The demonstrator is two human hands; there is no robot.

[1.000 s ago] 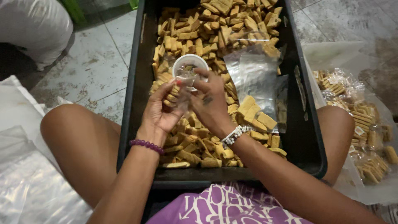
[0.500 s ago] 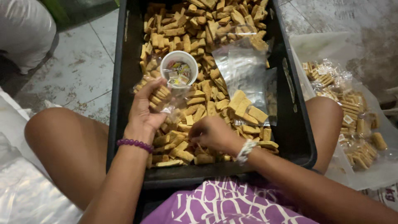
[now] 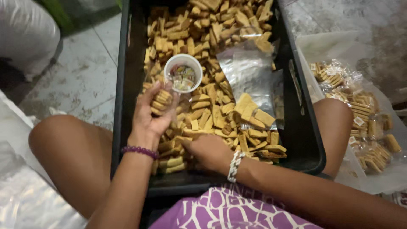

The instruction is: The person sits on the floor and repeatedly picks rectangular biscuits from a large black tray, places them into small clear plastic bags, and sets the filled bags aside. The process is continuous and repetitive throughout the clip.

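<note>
**Biscuits gathered by hand from a black crate**

A seated person's left hand (image 3: 152, 116) closes its grip on a stack of tan biscuits (image 3: 160, 101), while the right hand (image 3: 210, 152) digs, fingers curled, into the loose pile (what it holds is hidden). The black crate (image 3: 303, 140) also carries a white cup (image 3: 183, 68) of small wrappers and clear bags (image 3: 250, 74). Likely next: bagging the stack squarely.

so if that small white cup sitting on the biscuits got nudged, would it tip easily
Probably. The white cup rests on loose, uneven biscuits, not a flat base, so it could tilt. It looks thin and light, holding only small wrappers, so a light push may shift it. The left hand is right beside it.
</note>
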